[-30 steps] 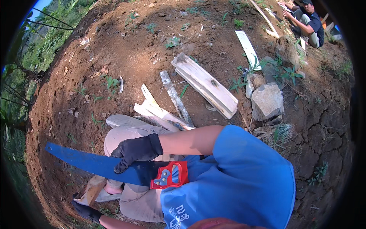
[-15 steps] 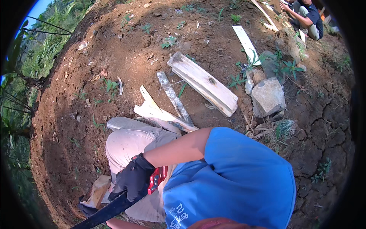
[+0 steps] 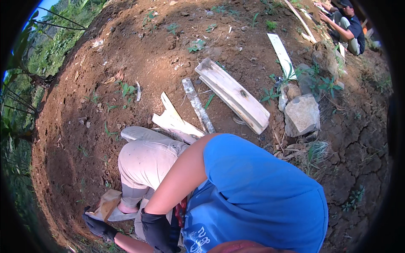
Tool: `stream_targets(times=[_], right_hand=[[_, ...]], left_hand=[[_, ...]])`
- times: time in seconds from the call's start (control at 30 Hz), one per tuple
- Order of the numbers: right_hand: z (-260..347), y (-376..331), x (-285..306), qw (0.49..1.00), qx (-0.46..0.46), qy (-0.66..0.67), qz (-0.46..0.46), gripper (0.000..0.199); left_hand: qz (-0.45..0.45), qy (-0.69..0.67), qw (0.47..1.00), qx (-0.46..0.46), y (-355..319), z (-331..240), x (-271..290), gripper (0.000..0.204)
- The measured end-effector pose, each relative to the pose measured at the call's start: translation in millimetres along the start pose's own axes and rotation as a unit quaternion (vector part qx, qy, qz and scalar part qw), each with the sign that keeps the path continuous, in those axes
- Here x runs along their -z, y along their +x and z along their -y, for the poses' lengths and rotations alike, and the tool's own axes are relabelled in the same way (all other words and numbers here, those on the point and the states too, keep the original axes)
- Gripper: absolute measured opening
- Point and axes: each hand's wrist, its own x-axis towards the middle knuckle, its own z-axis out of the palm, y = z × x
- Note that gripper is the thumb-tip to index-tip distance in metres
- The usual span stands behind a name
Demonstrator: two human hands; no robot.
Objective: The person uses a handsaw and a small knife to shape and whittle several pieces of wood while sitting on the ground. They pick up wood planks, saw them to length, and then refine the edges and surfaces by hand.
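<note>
At the lower left, my left hand in a black glove grips the edge of a short split piece of wood, beside my shoe. Its thumb bends up over the wood's end. My right hand, also gloved in black, hangs in front of my thigh, close to the bottom edge. Its fingers are out of sight. Right beside it, against my blue shirt, shows the red handle of a saw. The saw's blade is hidden, apart from perhaps a dark strip next to the glove.
Ahead on the brown soil lie a thick grooved timber, a bark-covered stick and pale split wood. Beyond are a white board and a big rock. Another person crouches at the far right.
My right hand has dropped lower and toward my body. The dark saw blade that crossed the lower left is no longer visible. My left hand and the wood it grips show more fully.
</note>
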Motion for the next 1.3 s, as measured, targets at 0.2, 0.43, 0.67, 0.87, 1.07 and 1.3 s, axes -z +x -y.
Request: stream_targets(times=[0.2,0.43,0.67,0.87,1.07,1.3], right_hand=[[-4,11,1,1.000,-0.007,0.006,0.019,0.049],[-5,0,5,1.000,-0.029,0.005,0.006,0.054],[-6,10,9,0.999,-0.034,-0.005,0.014,0.059],[-8,20,15,0.999,-0.027,-0.010,0.014,0.064],[-9,19,14,0.999,-0.028,-0.017,0.011,0.069],[7,-17,-17,0.997,-0.053,-0.036,0.053,0.075]], left_hand=[[-0.039,-0.003,0.999,0.004,0,13,-4,0.055],[-0.017,-0.025,1.000,-0.001,4,26,-3,0.054],[0.008,-0.019,1.000,-0.001,-1,8,2,0.054],[-0.016,-0.028,0.999,-0.009,5,38,-3,0.055],[-0.024,-0.038,0.999,0.030,3,22,0,0.054],[-0.060,-0.083,0.993,0.052,-2,33,-8,0.055]])
